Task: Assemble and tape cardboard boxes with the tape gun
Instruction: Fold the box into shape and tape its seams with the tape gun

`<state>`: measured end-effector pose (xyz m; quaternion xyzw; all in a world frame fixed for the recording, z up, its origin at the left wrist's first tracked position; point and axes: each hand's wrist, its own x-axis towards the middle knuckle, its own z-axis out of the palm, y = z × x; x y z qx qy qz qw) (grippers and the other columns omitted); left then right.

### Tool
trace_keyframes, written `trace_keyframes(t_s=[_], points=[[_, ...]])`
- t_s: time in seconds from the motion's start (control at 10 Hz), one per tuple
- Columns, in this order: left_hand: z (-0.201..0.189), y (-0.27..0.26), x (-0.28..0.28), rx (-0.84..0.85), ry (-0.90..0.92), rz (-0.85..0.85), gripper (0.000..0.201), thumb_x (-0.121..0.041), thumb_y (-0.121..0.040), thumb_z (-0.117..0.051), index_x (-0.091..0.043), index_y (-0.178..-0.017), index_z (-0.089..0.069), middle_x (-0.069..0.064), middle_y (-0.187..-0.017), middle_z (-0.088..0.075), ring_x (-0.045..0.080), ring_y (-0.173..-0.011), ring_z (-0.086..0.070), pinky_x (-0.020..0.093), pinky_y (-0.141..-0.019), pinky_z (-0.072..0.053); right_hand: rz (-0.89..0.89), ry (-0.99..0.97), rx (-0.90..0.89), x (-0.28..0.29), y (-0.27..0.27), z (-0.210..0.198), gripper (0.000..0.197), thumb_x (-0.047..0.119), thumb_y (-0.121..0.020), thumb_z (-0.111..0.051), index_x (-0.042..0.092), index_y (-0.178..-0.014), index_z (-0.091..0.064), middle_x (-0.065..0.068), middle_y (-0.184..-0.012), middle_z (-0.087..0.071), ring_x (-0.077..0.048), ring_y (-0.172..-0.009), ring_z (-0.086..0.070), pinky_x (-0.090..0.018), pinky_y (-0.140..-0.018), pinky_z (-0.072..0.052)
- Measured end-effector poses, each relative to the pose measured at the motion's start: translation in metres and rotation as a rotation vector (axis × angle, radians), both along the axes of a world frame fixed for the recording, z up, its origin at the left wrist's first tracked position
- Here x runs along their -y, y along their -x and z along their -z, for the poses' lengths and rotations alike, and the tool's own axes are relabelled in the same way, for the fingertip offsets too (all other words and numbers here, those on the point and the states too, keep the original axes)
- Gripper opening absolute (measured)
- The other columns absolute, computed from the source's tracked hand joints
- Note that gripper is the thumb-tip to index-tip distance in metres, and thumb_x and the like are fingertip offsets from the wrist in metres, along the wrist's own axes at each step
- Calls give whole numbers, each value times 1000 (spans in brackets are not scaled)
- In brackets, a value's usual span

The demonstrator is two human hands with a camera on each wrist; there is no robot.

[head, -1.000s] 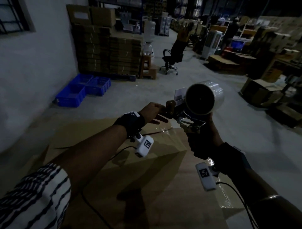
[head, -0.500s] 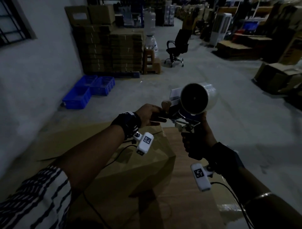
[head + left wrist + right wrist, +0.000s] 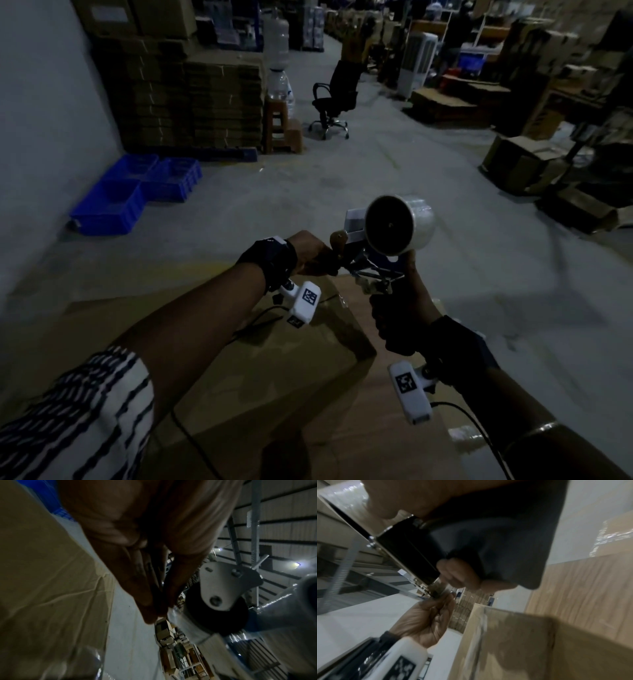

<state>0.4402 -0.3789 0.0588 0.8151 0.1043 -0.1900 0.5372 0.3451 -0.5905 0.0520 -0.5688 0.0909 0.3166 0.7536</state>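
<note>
Holding the tape gun (image 3: pixel 383 253) raised above the cardboard box (image 3: pixel 274 370), the right hand (image 3: pixel 404 308) had its grip wrapped firmly round the handle, roll uppermost, apparently to keep the tool steady while its front end was worked on. The left hand (image 3: pixel 308 253) reached across to the roller end, its fingertips (image 3: pixel 154 609) pinching what looked like the loose tape end (image 3: pixel 173 614) just beside the black roller; judging by this, the tape was being freed or drawn out before a seam was sealed. The box sat below both hands on a wood-grain worktop (image 3: pixel 394 445), one corner pointing away from the person, with a glossy strip already along an edge in the right wrist view.

Around lay a dim warehouse: grey concrete floor (image 3: pixel 342 192), blue crates (image 3: pixel 137 192) by the wall, stacked flat cartons (image 3: pixel 191 102), and an office chair (image 3: pixel 334 99) further off.
</note>
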Motion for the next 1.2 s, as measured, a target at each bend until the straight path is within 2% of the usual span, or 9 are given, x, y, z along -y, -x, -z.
trace_keyframes(t_s=[0.2, 0.3, 0.4, 0.5, 0.6, 0.7, 0.8, 1.0, 1.2], points=[[1, -22, -6, 147, -562, 244, 39, -47, -94, -53, -10, -89, -62, 12, -102, -67, 28, -89, -61, 32, -85, -48, 114, 9, 4, -19, -4, 13, 90, 100, -66, -43, 19, -97, -66, -4, -60, -17, -21, -59, -6, -35, -53, -9], [2, -33, -3, 102, -554, 209, 40, -50, -95, -48, -12, -83, -57, 8, -77, -59, 27, -75, -54, 32, -79, -48, 131, 39, 7, -25, -5, 11, 85, 100, -55, -50, 17, -72, -56, -5, -63, -12, -19, -56, -7, -35, -56, -8], [8, -43, 1, 100, -469, 228, 41, -36, -98, -48, 0, -109, -65, 10, -85, -64, 32, -86, -61, 30, -77, -46, 121, 86, -14, -28, -5, 6, 85, 99, -61, -39, 17, -53, -59, -2, -54, -23, -17, -53, -10, -33, -55, -10], [15, -58, -1, 94, -419, 208, 35, -15, -98, -48, 5, -124, -59, 19, -124, -62, 32, -113, -60, 26, -80, -44, 146, 111, -41, -27, -4, 3, 85, 97, -70, -33, 20, -50, -62, -1, -51, -26, -14, -47, -17, -27, -47, -15], [19, -72, -9, 55, -313, 105, 29, -10, -89, -61, 4, -114, -63, 15, -112, -68, 19, -78, -68, 19, -63, -53, 166, 60, -42, -29, 3, 0, 77, 94, -75, -34, 27, -77, -73, -2, -57, -24, -13, -46, -19, -23, -43, -20], [20, -72, -20, 97, -407, 171, 29, -26, -90, -63, -10, -114, -69, 9, -112, -69, 19, -85, -68, 19, -71, -51, 179, 106, -6, -35, 7, -2, 72, 90, -78, -33, 32, -84, -76, -2, -59, -23, -14, -45, -22, -23, -42, -25], [23, -83, -21, 125, -334, 101, 24, -22, -88, -65, -5, -105, -67, 9, -100, -69, 25, -91, -69, 24, -71, -54, 189, 91, -2, -40, 2, -8, 76, 87, -82, -29, 31, -48, -68, -1, -53, -27, -11, -40, -27, -21, -39, -27], [28, -100, -34, 32, -235, 53, 28, -12, -87, -68, 1, -62, -72, 11, -61, -70, 20, -53, -69, 25, -52, -55, 188, 139, 19, -40, -4, 3, 82, 86, -83, -30, 25, -129, -61, 4, -44, -44, -11, -37, -40, -23, -40, -35], [30, -93, -38, 89, -264, 47, 22, -8, -89, -63, 4, -71, -70, 5, -46, -64, 12, -37, -60, 16, -34, -41, 221, 84, 64, -45, -18, 11, 70, 69, -98, -24, 11, -113, -61, 4, -57, -64, -8, -45, -60, -21, -43, -46]])
